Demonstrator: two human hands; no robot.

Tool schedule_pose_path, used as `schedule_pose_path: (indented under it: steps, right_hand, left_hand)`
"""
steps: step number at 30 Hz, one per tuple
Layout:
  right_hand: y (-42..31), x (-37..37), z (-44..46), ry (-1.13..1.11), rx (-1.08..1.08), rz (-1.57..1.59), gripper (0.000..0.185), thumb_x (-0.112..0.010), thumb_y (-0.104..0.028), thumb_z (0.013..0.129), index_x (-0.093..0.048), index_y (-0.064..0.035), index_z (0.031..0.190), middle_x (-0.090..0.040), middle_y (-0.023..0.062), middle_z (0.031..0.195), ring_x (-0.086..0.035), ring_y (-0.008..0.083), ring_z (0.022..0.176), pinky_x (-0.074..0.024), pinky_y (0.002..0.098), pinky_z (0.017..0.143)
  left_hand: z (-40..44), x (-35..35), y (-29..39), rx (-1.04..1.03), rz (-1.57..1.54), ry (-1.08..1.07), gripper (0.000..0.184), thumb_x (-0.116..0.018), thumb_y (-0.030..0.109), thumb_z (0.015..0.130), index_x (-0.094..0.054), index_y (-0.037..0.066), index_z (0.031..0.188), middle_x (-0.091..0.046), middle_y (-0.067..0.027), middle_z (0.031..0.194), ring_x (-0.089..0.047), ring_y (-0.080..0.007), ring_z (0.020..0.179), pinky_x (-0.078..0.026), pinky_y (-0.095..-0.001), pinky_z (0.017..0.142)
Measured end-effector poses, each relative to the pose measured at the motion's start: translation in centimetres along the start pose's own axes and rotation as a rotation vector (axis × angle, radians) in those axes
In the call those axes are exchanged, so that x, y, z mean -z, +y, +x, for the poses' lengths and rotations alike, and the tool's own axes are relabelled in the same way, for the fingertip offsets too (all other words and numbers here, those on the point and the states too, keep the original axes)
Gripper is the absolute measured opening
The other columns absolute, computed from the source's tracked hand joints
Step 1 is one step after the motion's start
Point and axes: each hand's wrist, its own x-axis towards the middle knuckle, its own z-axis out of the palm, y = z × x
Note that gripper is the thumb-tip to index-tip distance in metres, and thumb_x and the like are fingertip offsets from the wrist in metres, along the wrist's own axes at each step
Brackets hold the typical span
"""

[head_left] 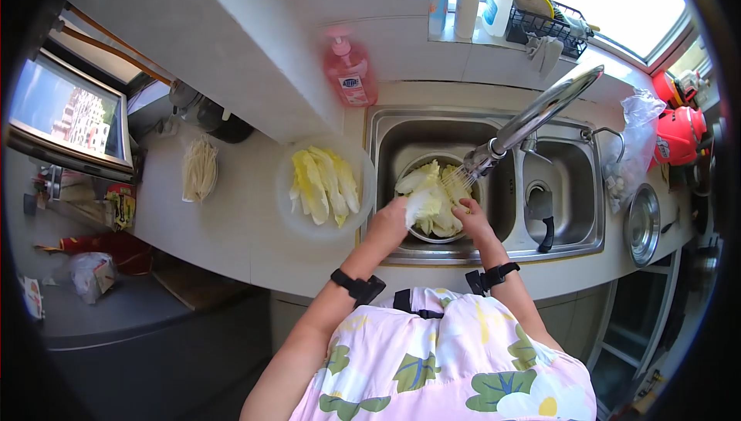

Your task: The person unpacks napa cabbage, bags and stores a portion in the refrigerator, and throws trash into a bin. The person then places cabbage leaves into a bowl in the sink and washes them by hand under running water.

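Note:
Over the left basin of the sink point(505, 240), my left hand point(392, 220) grips the white end of a napa cabbage leaf point(421, 206). My right hand point(473, 219) is closed on the edge of the leaves on the other side, its fingertips partly hidden. More pale yellow leaves fill the round metal bowl point(434, 239) beneath. Water sprays onto them from the faucet point(482, 160). Left of the sink, several cabbage leaves point(324, 182) lie in a translucent bowl point(297, 224).
A cleaver point(542, 209) rests in the right basin. Enoki mushrooms point(200, 170) lie on the left counter. A pink soap bottle point(349, 74) stands behind the sink. On the right are a metal bowl point(644, 224), a plastic bag point(639, 131) and a red container point(679, 135).

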Motion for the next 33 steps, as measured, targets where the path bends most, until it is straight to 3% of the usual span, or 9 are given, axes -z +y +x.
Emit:
schedule_pose_path:
  steps: [6, 9, 11, 14, 18, 22, 26, 28, 33]
  right_hand:
    - [0.7, -1.0, 2.5, -0.03, 0.162, -0.477, 0.048, -0.068, -0.031, 0.079, -0.055, -0.0048, 0.118, -0.049, 0.019, 0.126, -0.057, 0.0326, 0.102, -0.0471, 0.0383, 0.088]
    - [0.0, -2.8, 3.3, -0.076, 0.222, -0.613, 0.043, -0.067, -0.03, 0.08, -0.057, -0.0054, 0.114, -0.05, 0.0192, 0.125, -0.057, 0.0346, 0.103, -0.0471, 0.0407, 0.088]
    - [-0.5, -4.7, 3.7, -0.069, 0.328, -0.751, 0.039, -0.067, -0.028, 0.08, -0.058, -0.0076, 0.112, -0.047, 0.0194, 0.13, -0.053, 0.0374, 0.111, -0.0441, 0.0443, 0.092]
    - [-1.2, -7.3, 4.3, 0.059, 0.706, -0.92, 0.038, -0.065, -0.025, 0.079, -0.059, -0.0085, 0.113, -0.043, 0.0164, 0.136, -0.046, 0.0375, 0.119, -0.0408, 0.049, 0.095]
    - [-1.2, -10.3, 6.2, 0.145, 0.993, -1.123, 0.035, -0.061, -0.019, 0.081, -0.059, -0.0058, 0.113, -0.039, 0.0176, 0.139, -0.04, 0.0377, 0.125, -0.0348, 0.0515, 0.102]
    - [-2.1, -9.3, 5.0, -0.002, 0.836, -1.225, 0.045, -0.06, -0.022, 0.083, -0.053, -0.0035, 0.123, -0.039, 0.0201, 0.139, -0.04, 0.0379, 0.126, -0.0322, 0.0489, 0.105]
    - [0.1, -5.7, 4.6, 0.197, 0.737, -0.674, 0.053, -0.064, -0.024, 0.083, -0.047, -0.0031, 0.129, -0.04, 0.0212, 0.139, -0.04, 0.0394, 0.125, -0.0336, 0.0439, 0.105]
    - [0.7, -3.5, 4.1, 0.096, 0.46, -0.068, 0.059, -0.066, -0.022, 0.082, -0.043, -0.0016, 0.133, -0.043, 0.0215, 0.134, -0.044, 0.0362, 0.122, -0.036, 0.0398, 0.101]
    - [-2.2, -1.4, -2.1, -0.041, 0.158, 0.62, 0.067, -0.061, -0.016, 0.089, -0.028, -0.0004, 0.145, -0.051, 0.0135, 0.124, -0.052, 0.0181, 0.108, -0.0393, 0.0301, 0.094]
  left_hand:
    - [-3.1, 6.3, -3.1, 0.262, -0.49, 0.358, 0.028, -0.044, 0.013, 0.095, -0.051, 0.0, 0.119, -0.063, -0.02, 0.076, -0.062, -0.04, 0.068, -0.052, -0.0459, 0.062]
    - [-3.7, 8.8, -5.8, 0.358, -0.371, 0.413, 0.035, -0.053, 0.01, 0.09, -0.049, -0.001, 0.123, -0.063, -0.0192, 0.093, -0.062, -0.0368, 0.084, -0.052, -0.045, 0.073]
    - [-4.2, 9.2, -7.0, 0.242, 0.543, 0.474, 0.046, -0.063, 0.009, 0.082, -0.048, 0.001, 0.125, -0.053, -0.0208, 0.119, -0.052, -0.0374, 0.11, -0.045, -0.0453, 0.09]
    - [-4.4, 8.8, -6.4, 0.182, 0.482, 0.489, 0.057, -0.069, 0.008, 0.076, -0.046, 0.002, 0.127, -0.039, -0.0193, 0.135, -0.039, -0.0377, 0.124, -0.036, -0.0456, 0.101]
    - [-4.4, 6.6, -2.4, 0.063, 0.348, 0.493, 0.054, -0.066, 0.005, 0.077, -0.048, 0.003, 0.128, -0.043, -0.0207, 0.133, -0.041, -0.0382, 0.124, -0.034, -0.0446, 0.104]
    - [-4.2, 3.6, 0.6, -0.129, 0.16, 0.383, 0.042, -0.067, 0.005, 0.077, -0.056, 0.003, 0.118, -0.052, -0.0169, 0.123, -0.05, -0.0337, 0.116, -0.041, -0.0401, 0.098]
    - [-3.3, -0.8, 0.2, -0.148, -0.13, 0.091, 0.035, -0.065, 0.009, 0.081, -0.059, 0.004, 0.114, -0.061, -0.0133, 0.109, -0.059, -0.029, 0.103, -0.048, -0.0356, 0.088]
    - [-1.8, -3.7, -0.9, -0.112, -0.23, -0.032, 0.031, -0.063, 0.017, 0.084, -0.059, 0.002, 0.11, -0.062, -0.0151, 0.104, -0.058, -0.0305, 0.104, -0.046, -0.0379, 0.089]
    - [3.2, -7.9, 0.7, 0.248, -0.61, -0.469, 0.042, -0.057, 0.039, 0.092, -0.059, 0.006, 0.118, -0.063, -0.007, 0.113, -0.061, -0.018, 0.098, -0.046, -0.0302, 0.084]
